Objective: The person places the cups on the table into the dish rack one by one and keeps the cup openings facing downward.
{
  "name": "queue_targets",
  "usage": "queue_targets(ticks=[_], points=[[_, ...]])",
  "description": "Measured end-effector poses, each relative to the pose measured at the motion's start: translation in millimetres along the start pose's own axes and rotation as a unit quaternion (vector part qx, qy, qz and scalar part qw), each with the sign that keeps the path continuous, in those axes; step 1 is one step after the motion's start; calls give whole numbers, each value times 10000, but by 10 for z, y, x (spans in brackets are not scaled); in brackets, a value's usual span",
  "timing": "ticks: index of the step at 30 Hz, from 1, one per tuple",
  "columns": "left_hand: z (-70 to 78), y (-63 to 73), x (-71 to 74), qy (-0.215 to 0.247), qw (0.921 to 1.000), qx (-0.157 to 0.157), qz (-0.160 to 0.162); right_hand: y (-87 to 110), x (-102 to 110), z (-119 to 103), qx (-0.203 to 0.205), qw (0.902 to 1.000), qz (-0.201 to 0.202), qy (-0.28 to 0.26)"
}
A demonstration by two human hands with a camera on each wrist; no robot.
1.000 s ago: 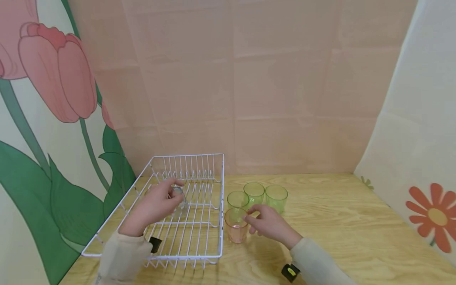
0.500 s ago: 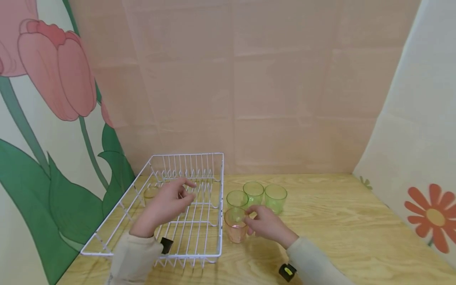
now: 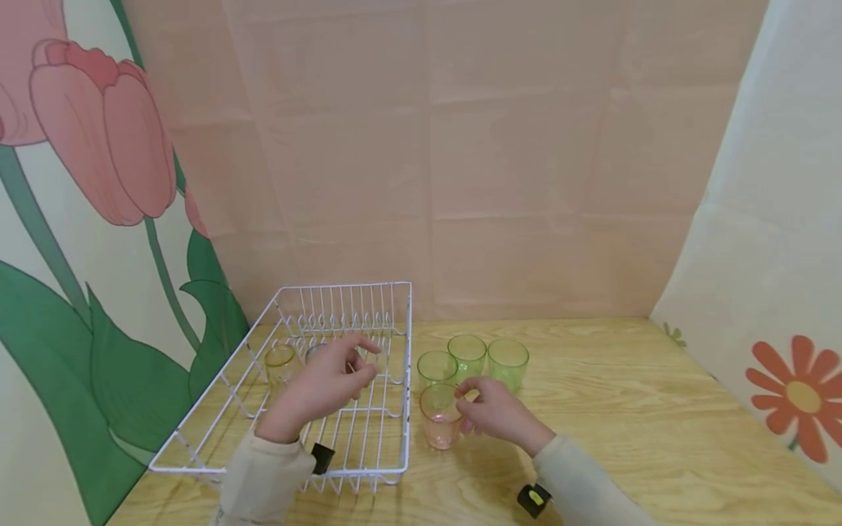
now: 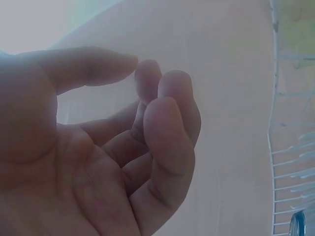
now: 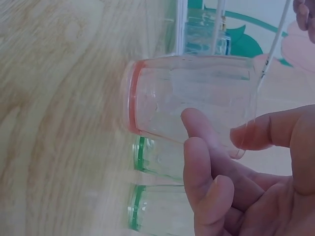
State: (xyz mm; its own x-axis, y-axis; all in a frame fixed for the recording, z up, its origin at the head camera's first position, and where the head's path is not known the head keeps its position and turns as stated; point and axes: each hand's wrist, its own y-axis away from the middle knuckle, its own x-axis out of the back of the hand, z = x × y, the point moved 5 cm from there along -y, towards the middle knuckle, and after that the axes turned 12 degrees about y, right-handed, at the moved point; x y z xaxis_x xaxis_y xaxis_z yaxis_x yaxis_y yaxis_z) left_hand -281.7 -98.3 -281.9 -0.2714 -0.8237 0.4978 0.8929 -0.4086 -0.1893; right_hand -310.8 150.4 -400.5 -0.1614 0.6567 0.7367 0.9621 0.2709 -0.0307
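Observation:
A clear pink glass (image 3: 441,431) stands upright on the wooden table, just right of the rack. My right hand (image 3: 496,413) pinches its rim between thumb and fingers; in the right wrist view the thumb (image 5: 256,132) lies at the rim. My left hand (image 3: 329,376) hovers over the white wire dish rack (image 3: 407,380), fingers loosely curled, holding nothing. Behind the left hand, a bluish glass (image 3: 314,352) stands in the rack, mostly hidden by it. Left of that, an amber-rimmed glass (image 3: 281,358) also stands in the rack.
Three green glasses stand close together behind the pink one: a left one (image 3: 437,365), a middle one (image 3: 467,354) and a right one (image 3: 509,361). A pinkish cloth (image 3: 526,183) hangs behind the table (image 3: 625,409). Flower-printed sheets flank both sides.
My left hand has let go of the bluish glass in the rack and moved right. The pink glass has shifted slightly right with my right hand at its rim.

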Motion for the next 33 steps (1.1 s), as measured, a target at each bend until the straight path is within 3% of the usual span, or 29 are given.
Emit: queue_targets(ticks=[9,15,23,33], points=[[-9,-38,-156,181,9996,-25,-221,58,159,-72,-61,9985,462,290],[20,-47,-238,251,9996,-105,-124,124,275,-177,-162,9978,555,321],[32,-70,-383,463,9984,33,-327,214,394,-329,-161,9961,805,331],[43,-76,-489,305,9976,104,-613,291,441,-490,-170,9939,1076,145]])
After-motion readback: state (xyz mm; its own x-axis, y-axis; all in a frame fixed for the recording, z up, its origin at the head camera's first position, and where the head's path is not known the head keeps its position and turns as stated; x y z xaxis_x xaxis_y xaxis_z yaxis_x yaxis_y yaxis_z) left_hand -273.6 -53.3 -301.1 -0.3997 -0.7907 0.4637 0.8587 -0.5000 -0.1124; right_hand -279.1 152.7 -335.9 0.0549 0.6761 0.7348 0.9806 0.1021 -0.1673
